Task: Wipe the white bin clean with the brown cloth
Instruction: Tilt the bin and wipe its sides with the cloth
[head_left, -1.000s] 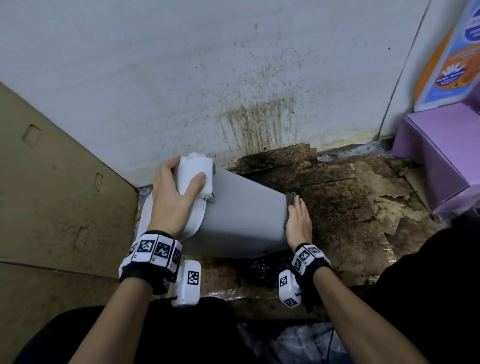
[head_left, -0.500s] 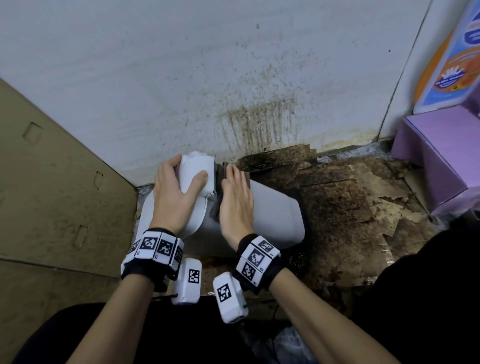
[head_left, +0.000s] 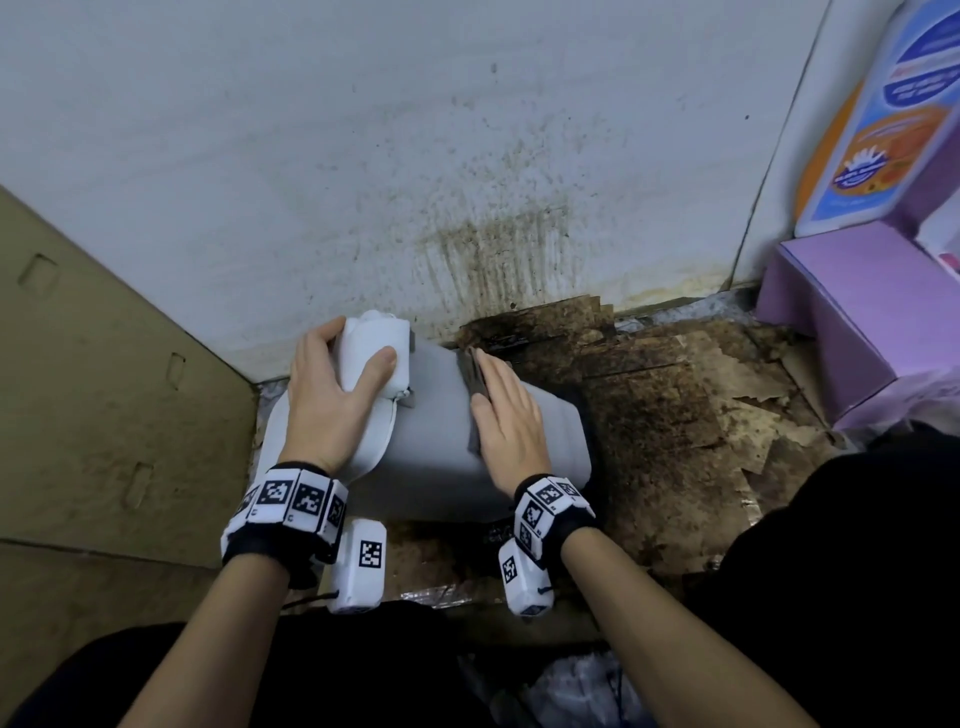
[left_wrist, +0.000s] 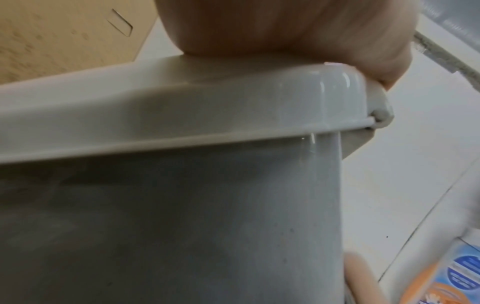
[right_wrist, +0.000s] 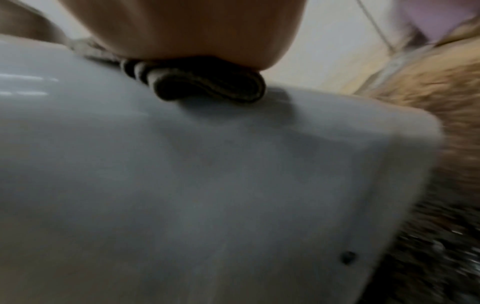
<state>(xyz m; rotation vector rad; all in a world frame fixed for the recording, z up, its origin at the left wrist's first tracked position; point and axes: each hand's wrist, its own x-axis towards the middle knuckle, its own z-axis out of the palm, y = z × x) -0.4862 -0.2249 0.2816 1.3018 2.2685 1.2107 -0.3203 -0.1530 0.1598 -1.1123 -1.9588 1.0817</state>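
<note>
Head view: white bin (head_left: 431, 441) lies tipped on its side at centre frame, on stained cardboard floor (head_left: 670, 415), its lid end toward the left. Left hand (head_left: 332, 395) grips the lid's raised knob-like block, fingers curled round it — steadying. Right hand (head_left: 511, 421) lies flat, fingers straight, pressing the folded brown cloth (head_left: 475, 382) onto the bin's upturned side wall; only a dark strip of cloth shows past the fingers.

Right wrist view shows the cloth (right_wrist: 207, 86) folded thick and pinned under the palm, against the glossy plastic.

Handling, as a judgement: bin looks like light, stiff, hollow plastic with a slick surface, so it would slide or roll under a push unless held — the lid block is the sensible hold. Cloth is soft and bunches; flat-palm pressure suits it.

Room: stained wall (head_left: 467, 182) close behind at top of frame, cardboard panel (head_left: 104, 389) close on the left, purple box (head_left: 841, 322) well apart at right. Open floor toward the right, past the bin's base edge — strokes have room that way; the wall-side face is cramped.
</note>
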